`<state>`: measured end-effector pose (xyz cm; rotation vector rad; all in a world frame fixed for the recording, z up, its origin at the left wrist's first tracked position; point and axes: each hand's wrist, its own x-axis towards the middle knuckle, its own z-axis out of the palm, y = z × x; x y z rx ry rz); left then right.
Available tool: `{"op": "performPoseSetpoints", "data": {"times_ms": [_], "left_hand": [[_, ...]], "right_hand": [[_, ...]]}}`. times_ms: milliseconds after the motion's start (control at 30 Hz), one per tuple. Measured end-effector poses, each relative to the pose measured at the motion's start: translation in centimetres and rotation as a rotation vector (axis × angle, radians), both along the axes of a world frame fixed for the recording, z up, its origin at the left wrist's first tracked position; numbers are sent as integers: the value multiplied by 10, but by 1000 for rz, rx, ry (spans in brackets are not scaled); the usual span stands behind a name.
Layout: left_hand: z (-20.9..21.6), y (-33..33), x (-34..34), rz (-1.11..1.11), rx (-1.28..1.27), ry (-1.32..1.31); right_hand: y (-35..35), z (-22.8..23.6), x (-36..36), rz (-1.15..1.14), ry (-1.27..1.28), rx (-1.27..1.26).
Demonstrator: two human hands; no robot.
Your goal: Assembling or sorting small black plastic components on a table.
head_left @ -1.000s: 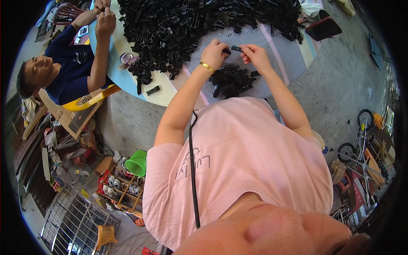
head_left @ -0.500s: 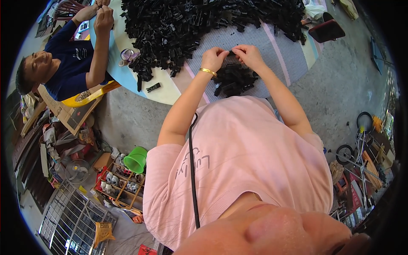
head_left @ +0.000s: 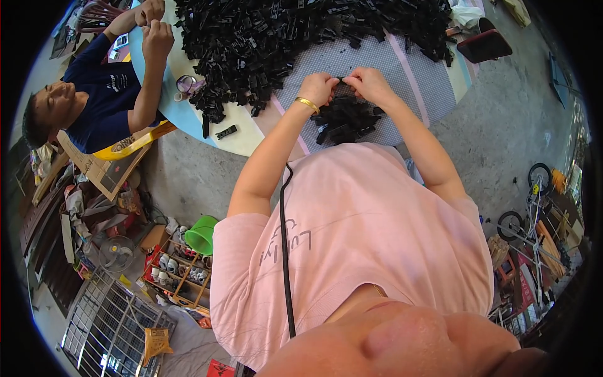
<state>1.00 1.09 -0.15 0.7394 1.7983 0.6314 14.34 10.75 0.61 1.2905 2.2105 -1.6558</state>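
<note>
Over the round table [head_left: 377, 56], my left hand [head_left: 318, 88], with a gold bangle at the wrist, and my right hand [head_left: 369, 85] are pinched close together. Between their fingertips is a small black plastic piece [head_left: 341, 80], mostly covered by the fingers; its exact kind is too small to tell. Just below the hands, at the table's near edge, lies a small heap of black plastic pieces [head_left: 347, 120]. A far larger pile of similar black pieces [head_left: 270, 47] spreads across the table beyond and to the left.
A lone black piece [head_left: 227, 132] and tape rolls [head_left: 186, 83] lie left of the big pile. A dark red phone [head_left: 483, 47] stands out at the table's right edge. At the left, a co-worker in a dark blue shirt [head_left: 110, 94] holds both hands [head_left: 157, 38] raised over the table.
My hands stay over the same spot, with the fingers of my left hand slightly turned and lower. The co-worker's hands have shifted slightly apart.
</note>
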Motion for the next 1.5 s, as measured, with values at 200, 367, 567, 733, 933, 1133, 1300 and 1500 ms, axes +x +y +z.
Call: {"op": "performPoseSetpoints", "data": {"times_ms": [200, 367, 567, 733, 933, 1133, 1300, 1500], "left_hand": [[0, 0, 1, -10, 35, 55], [8, 8, -2, -14, -33, -6], [6, 17, -11, -92, -185, -24], [-12, 11, -27, -88, -199, -251], [-6, -4, -29, 122, -187, -490], [-13, -6, -22, 233, -33, -324], [-7, -7, -1, 70, 368, 278], [-6, -9, 12, -211, 422, 493]], "right_hand": [[-1, -11, 4, 34, 158, 55], [5, -14, -4, -14, -15, -57], [8, -13, -7, 44, -98, -16], [20, -9, 1, 112, -100, 137], [72, -9, 19, -197, 117, 940], [87, -42, 25, -124, 131, 1024], [71, -32, 27, -117, 95, 805], [45, -10, 3, 21, -10, -10]]}}
